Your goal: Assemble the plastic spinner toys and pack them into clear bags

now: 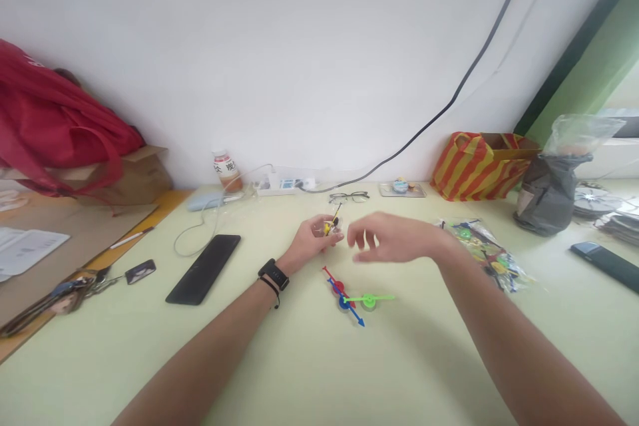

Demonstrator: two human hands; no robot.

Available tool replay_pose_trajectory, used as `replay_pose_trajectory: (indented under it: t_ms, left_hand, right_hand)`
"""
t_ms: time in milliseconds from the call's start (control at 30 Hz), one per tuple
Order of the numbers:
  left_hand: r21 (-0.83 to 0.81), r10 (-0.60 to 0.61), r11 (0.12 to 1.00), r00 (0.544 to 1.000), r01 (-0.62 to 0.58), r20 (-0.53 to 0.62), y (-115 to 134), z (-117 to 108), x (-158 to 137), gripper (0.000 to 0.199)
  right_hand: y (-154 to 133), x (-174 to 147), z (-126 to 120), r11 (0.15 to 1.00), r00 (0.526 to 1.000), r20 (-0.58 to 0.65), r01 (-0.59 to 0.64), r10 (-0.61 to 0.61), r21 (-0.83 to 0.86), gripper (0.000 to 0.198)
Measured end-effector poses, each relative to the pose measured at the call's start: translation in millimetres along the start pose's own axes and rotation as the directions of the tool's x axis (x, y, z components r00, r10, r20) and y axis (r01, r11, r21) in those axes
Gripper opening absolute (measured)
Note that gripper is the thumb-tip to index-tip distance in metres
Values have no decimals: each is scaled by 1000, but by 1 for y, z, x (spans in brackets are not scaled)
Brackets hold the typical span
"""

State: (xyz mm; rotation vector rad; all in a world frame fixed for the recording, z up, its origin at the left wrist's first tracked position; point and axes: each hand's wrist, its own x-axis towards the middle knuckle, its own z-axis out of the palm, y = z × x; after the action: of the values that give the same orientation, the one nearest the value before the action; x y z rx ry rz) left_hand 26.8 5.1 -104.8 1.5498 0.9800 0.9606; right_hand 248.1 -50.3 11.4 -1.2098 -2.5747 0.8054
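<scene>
My left hand, with a black watch on its wrist, grips a small yellow and black spinner with a thin arrow pointing up; its lower part is hidden by the fingers. Just to the right, my right hand hovers over the table with its fingers curved and apart, holding nothing visible. Below both hands lie three arrow spinners close together: a red spinner, a blue spinner and a green spinner. Their arrows overlap.
A clear bag of colourful spinner parts lies beyond my right forearm. To the left are a black phone and a white cable. Glasses, a power strip, a bottle and a striped bag stand or lie toward the wall.
</scene>
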Motion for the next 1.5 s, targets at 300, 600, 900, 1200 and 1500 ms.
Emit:
replay_pose_trajectory:
  t_ms: [300, 600, 900, 1200, 1500]
  left_hand:
    - [-18, 61, 998, 996, -60, 71, -4, 2, 1, 55]
    - [131, 129, 981, 984, -145, 125, -5, 6, 0, 53]
    - [304, 146, 936, 983, -175, 116, -5, 6, -5, 50]
    - [386, 167, 907, 985, -169, 39, -2, 10, -6, 49]
    - [425, 177, 892, 984, -157, -8, -3, 10, -6, 50]
  right_hand:
    - [0, 27, 45, 998, 887, 460, -12, 35, -54, 28]
    - [-2, -19, -29, 961, 958, -281, 125, -53, 248, 15]
    - [-1, -6, -23, 946, 503, -858, 216, 105, 243, 19]
    - [-10, 5, -4, 999, 316, -948, 49, -36, -21, 8]
    - [-9, 3, -8, 989, 562, -824, 63, 73, 131, 6]
